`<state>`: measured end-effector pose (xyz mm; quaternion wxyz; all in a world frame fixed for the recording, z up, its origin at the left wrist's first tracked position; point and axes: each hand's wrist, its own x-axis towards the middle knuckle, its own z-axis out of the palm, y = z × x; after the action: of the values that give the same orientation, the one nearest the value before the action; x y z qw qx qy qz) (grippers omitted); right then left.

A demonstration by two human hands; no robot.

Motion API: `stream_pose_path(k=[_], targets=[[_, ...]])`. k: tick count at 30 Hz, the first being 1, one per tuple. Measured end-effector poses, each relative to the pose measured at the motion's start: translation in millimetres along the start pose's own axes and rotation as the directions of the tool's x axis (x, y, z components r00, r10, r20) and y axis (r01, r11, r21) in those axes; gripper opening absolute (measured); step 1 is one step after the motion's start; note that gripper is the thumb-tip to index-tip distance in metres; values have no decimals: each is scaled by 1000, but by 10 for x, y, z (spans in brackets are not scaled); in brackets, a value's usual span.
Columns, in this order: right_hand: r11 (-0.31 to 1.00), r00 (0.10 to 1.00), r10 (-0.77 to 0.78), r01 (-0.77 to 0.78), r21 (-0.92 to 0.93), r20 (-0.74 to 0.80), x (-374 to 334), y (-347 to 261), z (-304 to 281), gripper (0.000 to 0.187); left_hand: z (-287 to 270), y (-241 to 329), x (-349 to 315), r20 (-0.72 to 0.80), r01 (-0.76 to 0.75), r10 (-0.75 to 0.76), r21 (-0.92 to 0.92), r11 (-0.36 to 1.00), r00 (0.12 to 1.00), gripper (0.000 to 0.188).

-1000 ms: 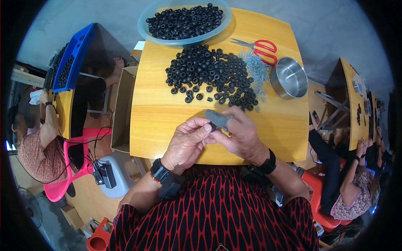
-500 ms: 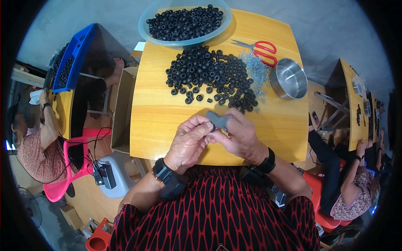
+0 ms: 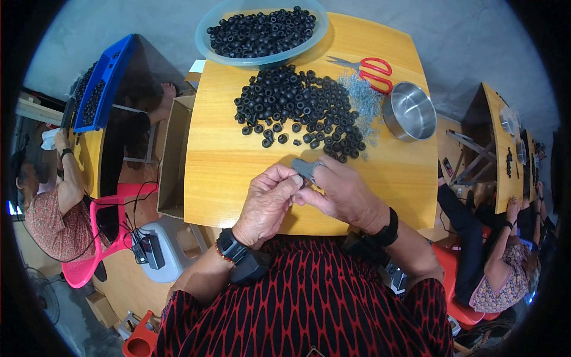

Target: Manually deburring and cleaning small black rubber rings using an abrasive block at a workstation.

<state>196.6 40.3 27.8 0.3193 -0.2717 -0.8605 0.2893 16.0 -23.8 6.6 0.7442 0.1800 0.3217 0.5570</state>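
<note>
Grey small part (image 3: 305, 168), pinched between my left hand (image 3: 267, 202) and right hand (image 3: 345, 193), both closed on it, near the wooden table's (image 3: 220, 172) front edge. At 12 o'clock: heap of black rubber rings (image 3: 300, 110). At 1 o'clock: steel bowl (image 3: 409, 111), red scissors (image 3: 369, 68).

An open brown cardboard box (image 3: 173, 156) is standing just beside the left edge of the wooden table. A glowing screen sliver (image 3: 11, 208) is showing at the far left.
</note>
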Motion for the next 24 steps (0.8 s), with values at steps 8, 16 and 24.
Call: stream_pose_path(k=[8,16,24], targets=[[998,997,58,-56,23,-59,41,-110,24,35,55,30,-57,-105,42,-43,-6,999,994,8],[998,991,-60,58,-22,-123,28,-1,141,35,43,-22,-35,-77,-53,62,114,992,995,13],[992,990,-110,103,-77,-93,59,39,123,35,119,104,-19,-93,-46,88,384,922,992,12]])
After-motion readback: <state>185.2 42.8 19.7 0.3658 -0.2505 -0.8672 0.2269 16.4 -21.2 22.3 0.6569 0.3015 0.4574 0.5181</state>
